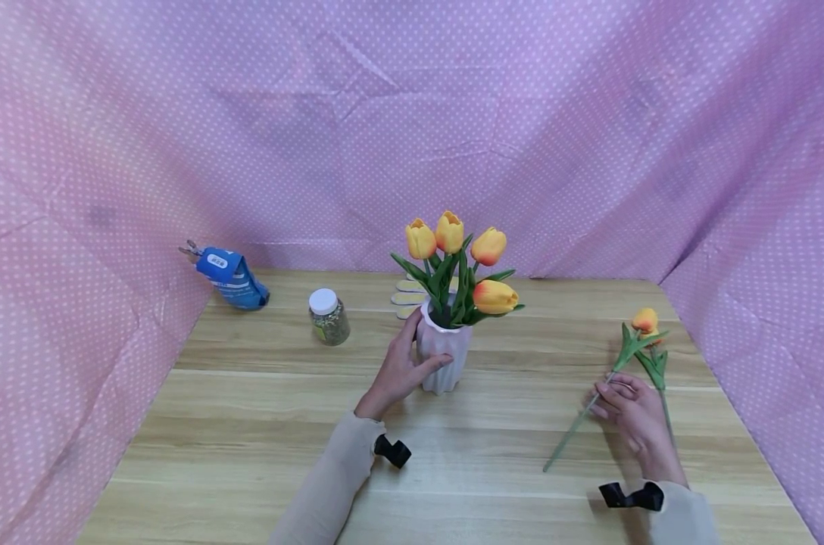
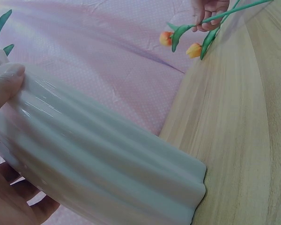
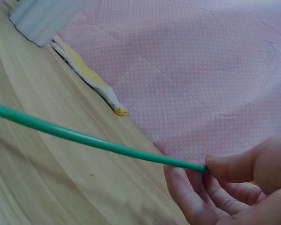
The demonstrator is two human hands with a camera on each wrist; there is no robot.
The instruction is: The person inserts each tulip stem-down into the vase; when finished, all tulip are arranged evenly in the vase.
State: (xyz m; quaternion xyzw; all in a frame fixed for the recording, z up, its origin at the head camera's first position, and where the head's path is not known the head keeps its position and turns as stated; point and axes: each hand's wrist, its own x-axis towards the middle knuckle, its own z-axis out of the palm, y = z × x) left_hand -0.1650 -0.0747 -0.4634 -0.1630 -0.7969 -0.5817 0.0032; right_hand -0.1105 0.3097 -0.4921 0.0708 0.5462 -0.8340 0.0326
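Note:
A white ribbed vase [image 1: 444, 359] stands mid-table and holds several orange-yellow tulips [image 1: 453, 253]. My left hand [image 1: 405, 367] grips the vase from its left side, thumb across the front; the left wrist view shows the thumb [image 2: 4, 82] pressed on the vase [image 2: 98, 159]. On the right, a loose tulip [image 1: 645, 319] lies on the table. My right hand [image 1: 619, 397] pinches its green stem [image 3: 84, 138] between thumb [image 3: 234, 166] and fingers. A second loose tulip [image 2: 194, 49] lies beside the first one.
A blue bag [image 1: 231, 276] lies at the back left, with a white-lidded jar [image 1: 328, 316] to its right. Yellow gloves [image 1: 408, 297] lie behind the vase. Pink dotted cloth [image 1: 589, 151] walls in the wooden table [image 1: 248, 424] on three sides.

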